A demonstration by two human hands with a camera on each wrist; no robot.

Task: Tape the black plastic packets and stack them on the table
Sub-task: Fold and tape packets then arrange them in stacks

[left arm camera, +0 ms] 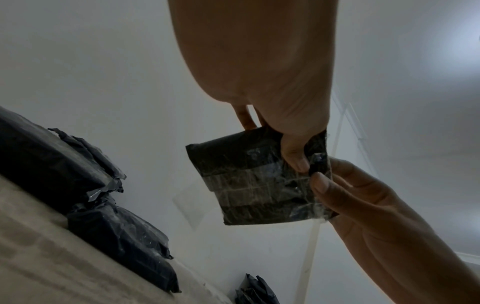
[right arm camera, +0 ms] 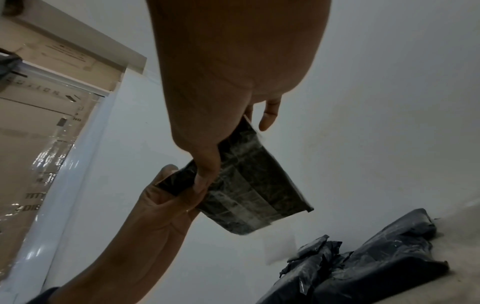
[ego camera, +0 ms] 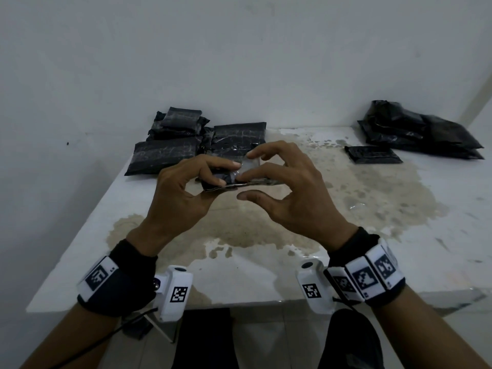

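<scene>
Black flat plastic packet held level above table, long axis left-right, pinched between left hand and right hand.

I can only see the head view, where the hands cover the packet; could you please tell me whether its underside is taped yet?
Observer: Yes; the left wrist view shows clear tape strips crossing the underside of the packet.
Operator: Where is the right thumb?
Observer: The right hand presses its thumb on that underside, at the end the left hand holds.
Operator: Anything beyond the table?
Observer: The right wrist view shows a plastic-wrapped cardboard box.
</scene>
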